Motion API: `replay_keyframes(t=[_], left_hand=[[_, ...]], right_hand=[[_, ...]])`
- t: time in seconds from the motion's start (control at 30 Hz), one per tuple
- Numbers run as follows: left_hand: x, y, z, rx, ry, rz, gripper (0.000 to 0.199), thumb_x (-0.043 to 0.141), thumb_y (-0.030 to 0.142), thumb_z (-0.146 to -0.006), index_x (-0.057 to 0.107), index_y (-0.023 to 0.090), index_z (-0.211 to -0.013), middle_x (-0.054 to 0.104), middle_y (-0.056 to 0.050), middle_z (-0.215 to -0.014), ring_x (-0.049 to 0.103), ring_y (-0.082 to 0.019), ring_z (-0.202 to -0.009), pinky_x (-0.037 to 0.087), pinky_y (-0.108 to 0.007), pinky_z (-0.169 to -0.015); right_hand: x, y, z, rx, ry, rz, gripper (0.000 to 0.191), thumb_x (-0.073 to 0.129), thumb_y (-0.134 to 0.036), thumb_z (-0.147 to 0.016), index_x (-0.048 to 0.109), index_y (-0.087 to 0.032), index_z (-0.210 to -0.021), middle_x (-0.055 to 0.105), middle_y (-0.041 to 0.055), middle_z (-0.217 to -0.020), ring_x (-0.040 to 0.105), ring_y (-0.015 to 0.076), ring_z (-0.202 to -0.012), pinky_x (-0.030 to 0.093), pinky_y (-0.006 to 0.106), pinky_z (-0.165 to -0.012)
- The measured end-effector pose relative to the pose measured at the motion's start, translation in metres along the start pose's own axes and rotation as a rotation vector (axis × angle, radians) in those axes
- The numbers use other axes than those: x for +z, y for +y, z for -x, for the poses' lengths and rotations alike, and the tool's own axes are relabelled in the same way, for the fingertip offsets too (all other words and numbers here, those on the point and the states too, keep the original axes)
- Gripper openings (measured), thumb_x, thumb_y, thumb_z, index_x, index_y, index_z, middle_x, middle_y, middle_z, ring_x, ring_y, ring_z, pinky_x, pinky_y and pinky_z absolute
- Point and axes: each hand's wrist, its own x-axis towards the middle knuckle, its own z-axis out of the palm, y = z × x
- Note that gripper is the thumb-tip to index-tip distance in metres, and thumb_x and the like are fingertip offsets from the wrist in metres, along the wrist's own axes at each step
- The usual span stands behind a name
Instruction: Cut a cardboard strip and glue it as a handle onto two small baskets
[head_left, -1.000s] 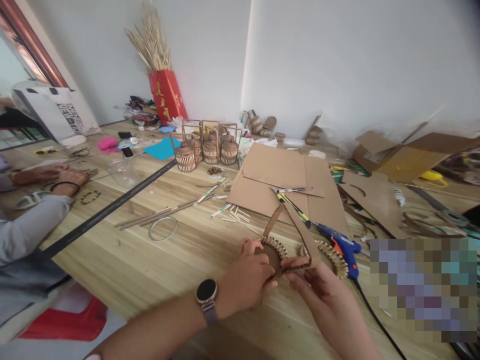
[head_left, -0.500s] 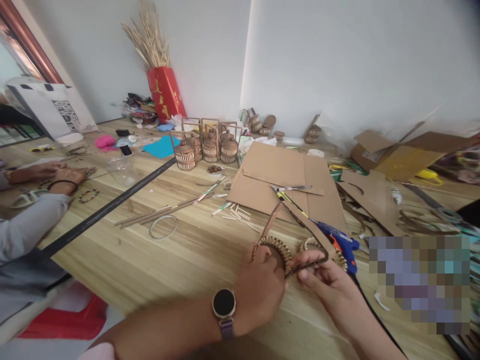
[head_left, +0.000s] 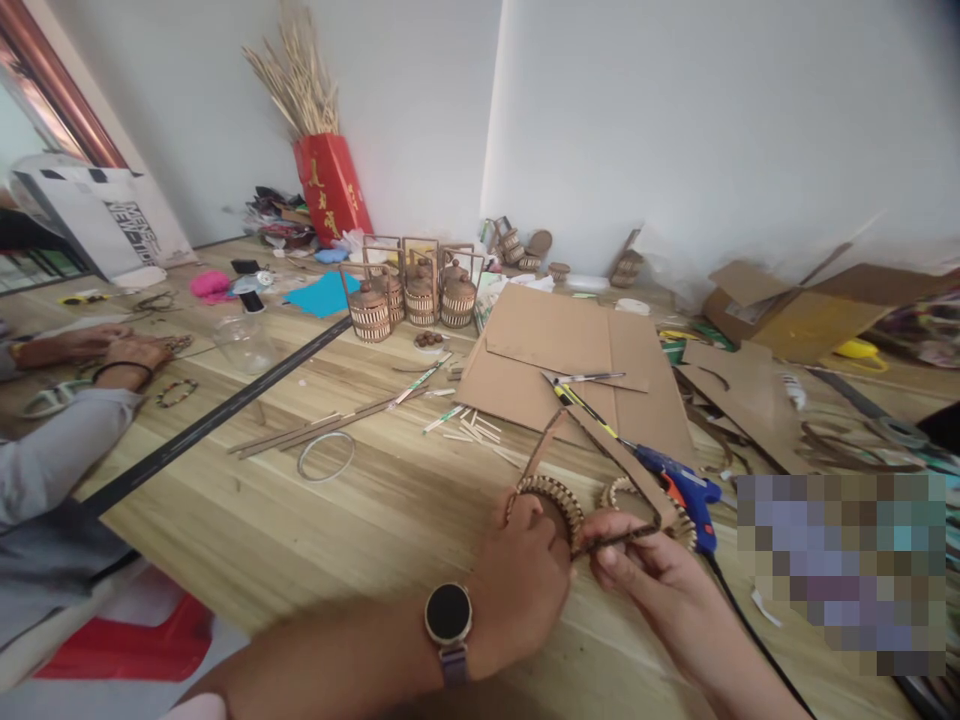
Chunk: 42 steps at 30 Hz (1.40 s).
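Note:
My left hand [head_left: 529, 570], with a watch on its wrist, is closed round a small round basket [head_left: 553, 490] with a rim of light and dark slats. My right hand [head_left: 645, 565] pinches the lower edge of a bent brown strip frame [head_left: 619, 455], thumb and fingers together. That frame slants up and away from the basket to a pointed corner. Behind my right fingers lies a second slatted ring-shaped piece [head_left: 619, 490], partly hidden. A blue glue gun [head_left: 686, 485] rests just beyond, its nozzle toward the cardboard. My left fingertips are partly hidden inside the basket.
Cardboard sheets [head_left: 562, 335] with a pen and a cutter lie ahead. Several finished lidded baskets [head_left: 371, 310] stand at the back, near a red bag [head_left: 330, 190] of dry stalks. Thin strips [head_left: 322, 425] and a ring [head_left: 326, 457] lie leftward. Another person's hands [head_left: 127, 350] work at far left.
Both hands keep nearly the same place and hold. The strip frame's right corner has shifted very slightly to the right and down with my right hand.

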Motion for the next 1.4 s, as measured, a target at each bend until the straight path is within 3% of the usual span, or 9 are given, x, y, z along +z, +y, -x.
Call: replay_keyframes(t=[0.23,0.43,0.53,0.7,0.8,0.9,1.03,1.27,1.4], left_hand=[[-0.011,-0.003,0.003,0.001,-0.006,0.059,0.023,0.054,0.032,-0.097,0.067,0.015,-0.105,0.066,-0.008,-0.100,0.045,-0.031,-0.116,0.029,-0.056,-0.108],[-0.042,-0.003,0.008,-0.045,0.134,0.150,0.020,0.054,0.030,-0.096,0.063,0.018,-0.109,0.063,-0.007,-0.101,0.043,-0.031,-0.119,0.034,-0.051,-0.106],[-0.051,-0.001,0.008,0.008,0.222,0.229,0.022,0.050,0.029,-0.098,0.064,0.019,-0.112,0.065,-0.006,-0.099,0.048,-0.027,-0.110,0.036,-0.047,-0.105],[-0.048,0.004,0.004,0.061,0.407,0.340,0.019,0.054,0.032,-0.098,0.068,0.022,-0.106,0.067,-0.002,-0.085,0.052,-0.022,-0.097,0.043,-0.039,-0.095],[-0.043,0.005,0.002,0.052,0.447,0.391,0.016,0.058,0.031,-0.097,0.069,0.020,-0.093,0.068,-0.001,-0.082,0.053,-0.021,-0.096,0.043,-0.037,-0.092],[-0.046,0.006,-0.001,0.042,0.455,0.438,0.017,0.059,0.034,-0.096,0.068,0.020,-0.094,0.069,-0.002,-0.086,0.054,-0.021,-0.095,0.044,-0.037,-0.089],[-0.059,0.012,-0.007,0.079,0.514,0.415,0.017,0.060,0.036,-0.095,0.067,0.023,-0.103,0.068,-0.002,-0.088,0.055,-0.019,-0.091,0.044,-0.036,-0.083],[-0.075,0.019,-0.018,0.128,0.619,0.230,0.025,0.058,0.032,-0.096,0.060,0.020,-0.075,0.064,0.000,-0.072,0.055,-0.017,-0.080,0.040,-0.035,-0.078],[-0.076,0.021,-0.019,0.128,0.635,0.227,0.019,0.058,0.026,-0.095,0.061,0.019,-0.077,0.063,0.000,-0.073,0.054,-0.017,-0.080,0.040,-0.034,-0.078]], right_hand=[[0.003,0.010,-0.001,-0.036,-0.004,-0.036,0.031,0.070,-0.050,-0.082,0.071,-0.020,-0.090,0.063,0.0025,-0.071,0.055,0.0149,-0.060,0.048,0.028,-0.059],[0.004,0.014,0.001,-0.045,-0.005,-0.035,0.030,0.069,-0.049,-0.084,0.070,-0.020,-0.091,0.061,0.0015,-0.069,0.055,0.0148,-0.062,0.048,0.027,-0.060],[0.005,0.009,0.000,-0.045,-0.006,-0.024,0.032,0.069,-0.051,-0.083,0.069,-0.020,-0.089,0.061,0.0014,-0.068,0.056,0.0156,-0.062,0.049,0.028,-0.059],[0.009,0.007,-0.001,-0.022,0.010,-0.101,0.034,0.075,-0.053,-0.078,0.066,-0.021,-0.084,0.061,0.0006,-0.069,0.056,0.0151,-0.062,0.050,0.027,-0.060],[0.012,0.014,-0.001,-0.032,0.037,-0.199,0.033,0.077,-0.050,-0.077,0.062,-0.022,-0.083,0.061,0.0001,-0.071,0.054,0.0133,-0.060,0.048,0.024,-0.056],[0.013,0.018,-0.001,-0.050,0.032,-0.203,0.030,0.076,-0.048,-0.079,0.062,-0.022,-0.084,0.061,0.0002,-0.070,0.054,0.0134,-0.061,0.048,0.024,-0.058],[0.014,0.015,0.001,-0.092,0.055,-0.125,0.028,0.073,-0.048,-0.081,0.066,-0.022,-0.088,0.065,0.0026,-0.074,0.058,0.0158,-0.066,0.050,0.026,-0.062],[0.017,0.011,0.004,-0.078,0.098,-0.091,0.028,0.074,-0.044,-0.080,0.060,-0.021,-0.072,0.067,0.0027,-0.070,0.061,0.0169,-0.063,0.052,0.026,-0.059],[0.021,-0.001,0.003,-0.074,0.091,-0.121,0.034,0.077,-0.048,-0.075,0.057,-0.021,-0.069,0.065,0.0014,-0.066,0.060,0.0159,-0.061,0.051,0.025,-0.056]])
